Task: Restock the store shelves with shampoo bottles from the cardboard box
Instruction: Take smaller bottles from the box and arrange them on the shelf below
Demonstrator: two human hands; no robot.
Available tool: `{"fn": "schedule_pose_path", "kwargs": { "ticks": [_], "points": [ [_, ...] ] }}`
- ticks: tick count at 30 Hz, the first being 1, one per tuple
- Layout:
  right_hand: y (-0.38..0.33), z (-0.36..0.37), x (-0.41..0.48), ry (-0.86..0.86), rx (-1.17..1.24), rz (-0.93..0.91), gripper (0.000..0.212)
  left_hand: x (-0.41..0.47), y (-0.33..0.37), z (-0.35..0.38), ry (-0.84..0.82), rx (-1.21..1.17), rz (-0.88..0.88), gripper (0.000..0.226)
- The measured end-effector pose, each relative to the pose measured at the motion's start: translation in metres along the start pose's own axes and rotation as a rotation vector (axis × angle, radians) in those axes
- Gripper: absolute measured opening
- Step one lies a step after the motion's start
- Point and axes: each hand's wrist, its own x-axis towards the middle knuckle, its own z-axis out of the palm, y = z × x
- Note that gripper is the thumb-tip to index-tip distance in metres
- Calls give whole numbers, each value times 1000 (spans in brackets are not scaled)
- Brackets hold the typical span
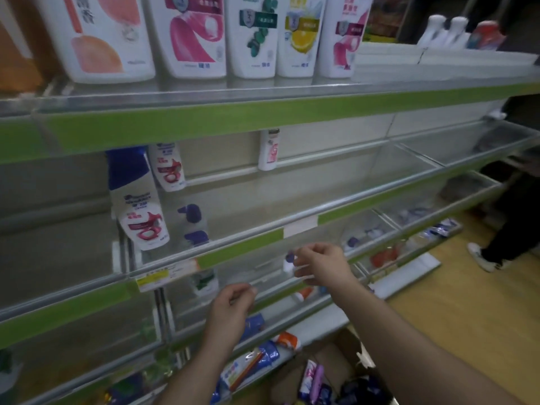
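Apparently the right hand (321, 266) pinches a small purple-capped bottle (288, 263), left hand (232, 301) loosely curled; light, slippery, better gripped by its body.

top shelf (263, 112), left end, held five big white bottles (193, 33) | its right end held two small white bottles (438, 29), one red bottle (486, 33) | second shelf (365, 200) held one blue-capped bottle (131, 194), two smaller pink-labelled bottles (168, 168), one purple-capped bottle (194, 226) | one cardboard box (330, 362) sat below
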Motion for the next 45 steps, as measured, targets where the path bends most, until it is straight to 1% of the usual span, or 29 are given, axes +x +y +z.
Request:
{"fn": "schedule_pose_path", "kwargs": {
  "ticks": [4, 9, 14, 19, 24, 27, 30, 34, 38, 42, 45],
  "points": [
    [27, -17, 1, -24, -69, 43, 13, 1, -3, 16, 17, -8, 2, 10],
    [56, -38, 4, -58, -166, 75, 15, 4, -8, 38, 62, -10, -4, 7],
    [82, -72, 17, -113, -227, 83, 16, -2, -16, 77, 115, 22, -22, 8],
    [109, -125, 37, -187, -215, 63, 12, -21, -26, 133, 224, 65, -19, 6],
    [131, -194, 58, -313, -265, 40, 13, -50, -46, 206, 369, -7, -56, 7],
    [146, -229, 67, -344, -264, 70, 15, -74, -57, 249, 418, -17, -91, 13],
    [166, -251, 70, -372, -245, 121, 16, -94, -67, 281, 450, -43, -118, 7],
    [195, -263, 70, -370, -225, 191, 9, -106, -86, 301, 480, -24, -173, 8],
    [225, -265, 71, -350, -226, 256, 10, -102, -110, 309, 486, -23, -218, 6],
    [267, -258, 84, -321, -228, 327, 9, -90, -149, 312, 486, -83, -282, 6],
    [312, -241, 105, -307, -253, 371, 13, -72, -193, 309, 496, -110, -333, 10]
  ]
}}
